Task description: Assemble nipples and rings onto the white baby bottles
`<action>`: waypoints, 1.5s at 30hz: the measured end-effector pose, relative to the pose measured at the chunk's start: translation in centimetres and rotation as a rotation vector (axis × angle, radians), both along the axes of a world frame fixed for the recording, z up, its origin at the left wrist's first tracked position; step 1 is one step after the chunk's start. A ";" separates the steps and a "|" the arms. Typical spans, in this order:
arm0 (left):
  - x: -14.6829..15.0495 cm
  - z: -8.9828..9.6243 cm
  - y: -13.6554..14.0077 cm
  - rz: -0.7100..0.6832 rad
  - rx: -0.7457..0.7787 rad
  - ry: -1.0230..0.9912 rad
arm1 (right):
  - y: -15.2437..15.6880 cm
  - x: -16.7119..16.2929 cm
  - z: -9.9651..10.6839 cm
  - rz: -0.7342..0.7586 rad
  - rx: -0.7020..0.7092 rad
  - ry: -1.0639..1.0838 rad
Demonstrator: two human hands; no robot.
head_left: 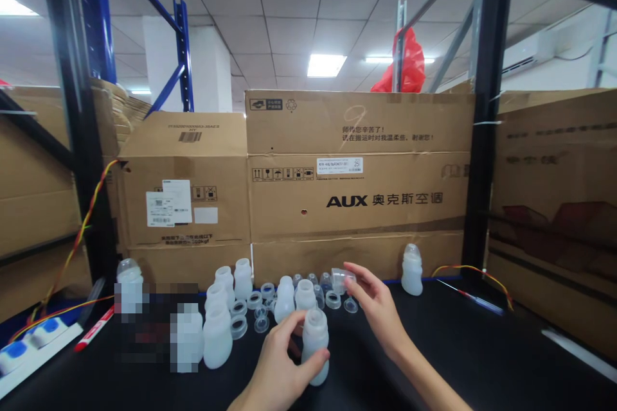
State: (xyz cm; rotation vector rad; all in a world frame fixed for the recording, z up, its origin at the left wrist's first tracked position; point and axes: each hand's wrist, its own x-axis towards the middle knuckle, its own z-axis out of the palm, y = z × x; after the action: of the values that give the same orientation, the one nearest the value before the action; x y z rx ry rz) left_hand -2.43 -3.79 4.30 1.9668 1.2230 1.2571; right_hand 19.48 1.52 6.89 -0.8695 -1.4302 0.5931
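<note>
Wrapped around a translucent bottle (315,343), my left hand (279,366) clamps it upright on the black table (482,359), thumb and fingers closed on its sides. Pinched between the fingertips of my right hand (378,308) is a clear dome cap (343,279), held just above and behind the bottle. Behind the bottle stands a cluster of more white bottles (241,298) with loose clear rings (332,300). Well to the right of the bottle, one capped bottle (412,270) stands alone against the AUX cardboard box (357,180).
</note>
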 end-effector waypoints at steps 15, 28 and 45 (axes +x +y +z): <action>0.1 -1.3 0.8 -0.004 0.044 0.011 | -4.2 -2.7 1.3 0.204 0.039 -0.166; 0.2 0.1 0.0 -0.077 -0.052 0.005 | -3.6 -3.0 -0.3 0.374 -0.055 -0.165; 0.1 0.5 0.2 -0.107 -0.079 0.032 | -2.9 -2.2 -0.3 0.435 -0.060 -0.240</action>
State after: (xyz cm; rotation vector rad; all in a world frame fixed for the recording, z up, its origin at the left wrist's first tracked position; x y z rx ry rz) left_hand -2.28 -3.62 4.75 1.9743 1.1484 1.1117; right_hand 17.30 -1.42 6.60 -0.6930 -1.8487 0.8828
